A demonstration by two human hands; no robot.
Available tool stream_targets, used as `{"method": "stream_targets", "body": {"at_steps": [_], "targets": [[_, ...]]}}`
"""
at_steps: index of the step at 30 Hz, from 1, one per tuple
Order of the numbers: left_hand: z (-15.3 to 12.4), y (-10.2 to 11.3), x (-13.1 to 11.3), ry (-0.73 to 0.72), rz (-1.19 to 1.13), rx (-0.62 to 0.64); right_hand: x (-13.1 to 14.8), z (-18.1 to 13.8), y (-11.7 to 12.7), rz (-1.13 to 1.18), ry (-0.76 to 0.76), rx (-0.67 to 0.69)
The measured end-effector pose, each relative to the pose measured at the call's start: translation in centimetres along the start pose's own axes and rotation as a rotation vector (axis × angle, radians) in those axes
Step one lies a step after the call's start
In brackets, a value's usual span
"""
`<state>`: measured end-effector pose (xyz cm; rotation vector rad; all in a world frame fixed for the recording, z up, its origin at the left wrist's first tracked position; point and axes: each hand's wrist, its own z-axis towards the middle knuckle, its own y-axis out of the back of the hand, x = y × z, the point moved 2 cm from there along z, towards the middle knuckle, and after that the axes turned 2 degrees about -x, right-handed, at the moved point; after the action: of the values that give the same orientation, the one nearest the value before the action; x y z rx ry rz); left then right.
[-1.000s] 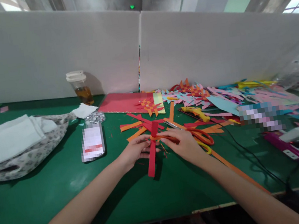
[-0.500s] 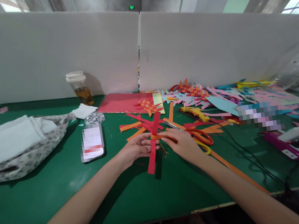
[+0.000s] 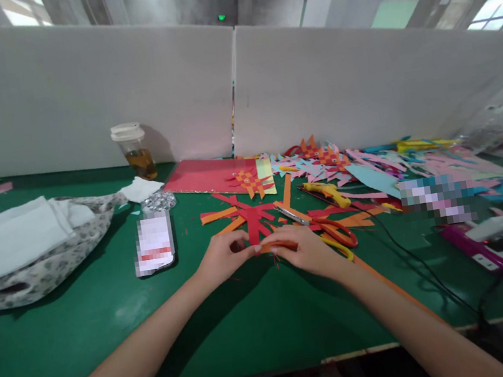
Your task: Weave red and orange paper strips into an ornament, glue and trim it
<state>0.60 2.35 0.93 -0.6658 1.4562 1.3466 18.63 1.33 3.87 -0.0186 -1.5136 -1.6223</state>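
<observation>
Two hands now meet fingertip to fingertip over the green table (image 3: 183, 337), and that closeness is what has just changed for you. Half a second ago the red strip (image 3: 252, 222) ran on below your fingers toward the near edge; now that lower tail is out of sight, and only the part pointing away from you shows. Whether it has been folded under or merely tipped away, I cannot tell.

Your left hand (image 3: 221, 259) is closed in a pinch, its thumb tip at the near end of the visible red, where it meets the orange strip (image 3: 281, 245); the fingers behind are partly hidden. Your right hand (image 3: 308, 248) grips that orange strip between thumb and fingers, just right of the join. So the piece sits right between your hands, above the table, and the tighter hold suggests you are firming the crossing of the two strips.

Just beyond lie loose paper strips (image 3: 220, 216), with the scissors (image 3: 292, 214) near your right hand and a finished-looking woven fish (image 3: 250, 182) farther back
</observation>
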Motion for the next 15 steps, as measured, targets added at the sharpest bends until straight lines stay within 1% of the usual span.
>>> {"method": "stream_targets", "body": {"at_steps": [1, 2, 3, 5, 6, 7, 8, 9, 10, 11, 12, 14, 15], "targets": [[0.0, 0.2, -0.1, -0.073, 0.043, -0.058, 0.0, 0.1, 0.3, 0.027, -0.015, -0.027], [0.1, 0.4, -0.2, -0.115, 0.05, -0.114, 0.0, 0.1, 0.8, 0.054, -0.042, -0.11], [0.2, 0.6, -0.2, -0.119, 0.024, -0.163, -0.3, 0.2, 1.5, 0.086, -0.079, -0.243], [0.4, 1.1, -0.1, -0.053, -0.104, -0.25, -1.3, 0.0, 3.2, 0.164, -0.172, -0.607], [0.5, 1.2, 0.0, -0.01, -0.192, -0.285, -2.0, -0.2, 4.0, 0.212, -0.216, -0.758], [0.6, 1.4, 0.1, 0.027, -0.285, -0.313, -2.9, -0.3, 4.6, 0.248, -0.251, -0.86], [0.7, 1.6, 0.1, 0.056, -0.371, -0.331, -3.7, -0.5, 5.0, 0.268, -0.291, -0.89], [0.7, 1.7, 0.1, 0.081, -0.439, -0.345, -4.6, -0.5, 5.2, 0.272, -0.34, -0.874], [0.8, 1.8, 0.2, 0.102, -0.482, -0.358, -5.3, -0.6, 5.2, 0.258, -0.392, -0.811], [0.8, 1.8, 0.2, 0.117, -0.502, -0.371, -5.9, -0.6, 5.0, 0.222, -0.438, -0.707], [0.8, 1.9, 0.3, 0.127, -0.506, -0.381, -6.2, -0.5, 4.7, 0.163, -0.462, -0.576], [0.8, 1.8, 0.3, 0.137, -0.502, -0.386, -6.2, -0.3, 3.6, -0.013, -0.437, -0.313], [0.8, 1.8, 0.3, 0.138, -0.504, -0.385, -5.9, -0.2, 3.1, -0.109, -0.401, -0.228]]}}
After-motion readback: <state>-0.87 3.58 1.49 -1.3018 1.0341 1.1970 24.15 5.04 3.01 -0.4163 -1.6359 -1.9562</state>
